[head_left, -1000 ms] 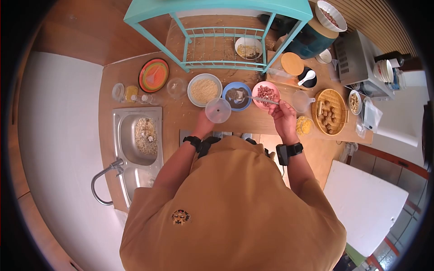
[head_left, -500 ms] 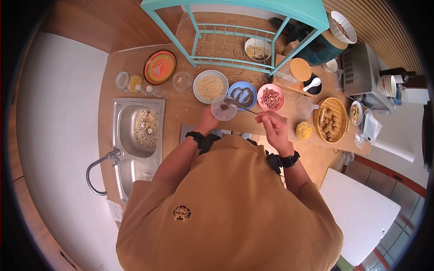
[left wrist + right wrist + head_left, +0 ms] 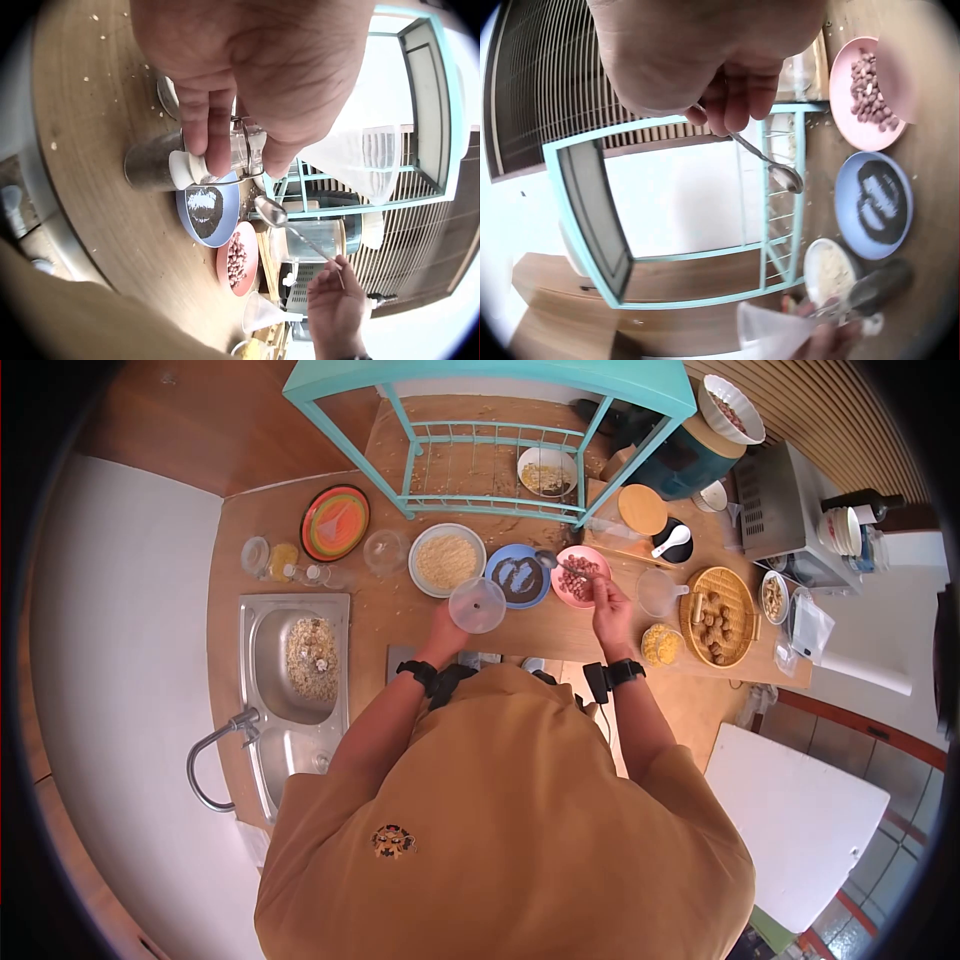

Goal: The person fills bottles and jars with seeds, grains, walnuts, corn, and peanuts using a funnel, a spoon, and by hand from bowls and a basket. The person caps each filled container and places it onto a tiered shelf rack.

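Observation:
My left hand (image 3: 443, 636) grips the neck of a clasp-top glass bottle (image 3: 154, 163), dark contents inside. A clear funnel (image 3: 477, 606) stands in its mouth. My right hand (image 3: 612, 622) pinches the handle of a metal spoon (image 3: 786, 178), whose bowl hangs above the table by the blue and pink bowls; no heap shows on it. The blue bowl (image 3: 518, 601) holds fine dark grains with pale streaks where its bottom shows. Right of it, the pink bowl (image 3: 580, 600) holds reddish peanuts, partly behind my right hand and the spoon.
A bowl of pale grains (image 3: 447, 560) stands left of the blue one. A turquoise rack (image 3: 490, 510) rises behind. To the right are another funnel (image 3: 658, 592), a yellow-filled jar (image 3: 661, 645) and a wicker tray (image 3: 741, 600). A sink (image 3: 343, 660) lies left.
My right hand brought the spoon from the bowls to the funnel, then moved it back right, beside the pink bowl. My left hand has kept its hold on the bottle.

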Action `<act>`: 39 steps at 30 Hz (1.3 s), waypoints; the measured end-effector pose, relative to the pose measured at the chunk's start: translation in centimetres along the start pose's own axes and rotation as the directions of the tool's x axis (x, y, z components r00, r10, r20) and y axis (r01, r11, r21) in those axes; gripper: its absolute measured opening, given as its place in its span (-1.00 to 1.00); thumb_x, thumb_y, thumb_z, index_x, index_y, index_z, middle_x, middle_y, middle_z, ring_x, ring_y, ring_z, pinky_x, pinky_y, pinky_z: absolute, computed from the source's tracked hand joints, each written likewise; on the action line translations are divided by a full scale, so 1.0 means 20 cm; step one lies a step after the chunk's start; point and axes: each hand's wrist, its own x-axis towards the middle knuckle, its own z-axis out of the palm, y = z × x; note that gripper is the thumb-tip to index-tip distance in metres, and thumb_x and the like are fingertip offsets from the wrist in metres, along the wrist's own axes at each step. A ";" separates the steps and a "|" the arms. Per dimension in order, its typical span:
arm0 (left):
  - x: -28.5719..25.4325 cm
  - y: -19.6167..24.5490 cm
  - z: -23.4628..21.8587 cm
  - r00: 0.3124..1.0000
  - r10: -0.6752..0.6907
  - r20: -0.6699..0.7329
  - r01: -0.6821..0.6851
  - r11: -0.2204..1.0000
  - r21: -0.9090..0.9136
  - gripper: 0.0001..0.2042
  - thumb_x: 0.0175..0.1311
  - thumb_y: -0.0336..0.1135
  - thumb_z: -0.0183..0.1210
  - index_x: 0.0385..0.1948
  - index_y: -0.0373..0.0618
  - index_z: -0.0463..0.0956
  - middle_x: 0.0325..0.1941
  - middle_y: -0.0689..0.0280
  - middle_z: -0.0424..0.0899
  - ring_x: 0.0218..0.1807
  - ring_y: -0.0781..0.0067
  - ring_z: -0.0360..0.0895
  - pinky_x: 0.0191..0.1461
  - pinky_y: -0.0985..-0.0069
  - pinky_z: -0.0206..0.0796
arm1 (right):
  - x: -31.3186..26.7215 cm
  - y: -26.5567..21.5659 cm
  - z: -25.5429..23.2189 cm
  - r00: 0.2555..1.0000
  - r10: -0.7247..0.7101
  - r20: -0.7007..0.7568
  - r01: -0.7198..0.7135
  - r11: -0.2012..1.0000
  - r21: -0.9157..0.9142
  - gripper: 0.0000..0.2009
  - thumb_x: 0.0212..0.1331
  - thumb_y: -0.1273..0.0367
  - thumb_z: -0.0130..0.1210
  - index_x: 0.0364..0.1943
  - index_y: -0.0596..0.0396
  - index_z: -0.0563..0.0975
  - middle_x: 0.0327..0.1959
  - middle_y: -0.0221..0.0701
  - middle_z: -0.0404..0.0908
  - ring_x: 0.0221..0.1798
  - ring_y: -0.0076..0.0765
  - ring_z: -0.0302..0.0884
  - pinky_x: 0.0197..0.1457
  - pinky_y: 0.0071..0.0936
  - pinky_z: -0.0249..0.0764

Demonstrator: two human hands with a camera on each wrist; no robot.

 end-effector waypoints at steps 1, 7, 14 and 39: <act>0.00 -0.01 0.00 1.000 -0.011 0.010 0.011 1.000 0.021 -0.65 0.14 -0.38 0.25 0.00 -0.18 0.52 -0.04 0.09 0.64 -0.01 0.25 0.60 0.06 0.40 0.40 | 0.00 0.00 0.01 1.000 -0.005 0.025 0.009 0.987 -0.158 -0.74 0.35 0.29 0.03 -0.21 0.23 0.61 -0.37 -0.30 0.68 -0.31 -0.45 0.61 -0.19 -0.50 0.51; -0.01 -0.07 0.00 1.000 -0.005 0.029 0.004 0.999 0.054 -0.66 0.12 -0.41 0.27 -0.03 -0.15 0.54 -0.05 0.10 0.64 -0.01 0.24 0.60 0.06 0.40 0.40 | 0.01 -0.07 0.04 0.884 -0.324 0.337 0.441 0.818 -0.370 -0.84 0.26 0.41 0.06 -0.21 0.19 0.61 -0.27 -0.10 0.65 -0.21 -0.02 0.62 -0.08 -0.28 0.52; 0.00 -0.10 0.01 1.000 -0.007 -0.007 0.008 0.997 0.070 -0.68 0.11 -0.39 0.26 -0.06 -0.17 0.57 -0.13 0.13 0.68 -0.08 0.29 0.63 -0.02 0.42 0.41 | -0.04 -0.13 0.06 0.880 -0.217 0.422 0.404 0.809 -0.428 -0.84 0.23 0.41 0.06 -0.25 0.21 0.61 -0.28 -0.06 0.63 -0.23 0.07 0.58 -0.10 -0.20 0.50; 0.01 -0.05 0.00 0.999 0.003 0.037 -0.008 0.991 0.136 -0.57 -0.05 -0.46 0.38 -0.05 -0.18 0.55 -0.08 0.13 0.66 0.00 0.21 0.58 0.09 0.36 0.39 | -0.18 0.41 0.10 0.932 0.334 0.140 -0.361 0.888 0.285 -0.72 0.37 0.28 -0.01 -0.07 0.20 0.58 -0.30 -0.43 0.67 -0.27 -0.57 0.58 -0.20 -0.59 0.51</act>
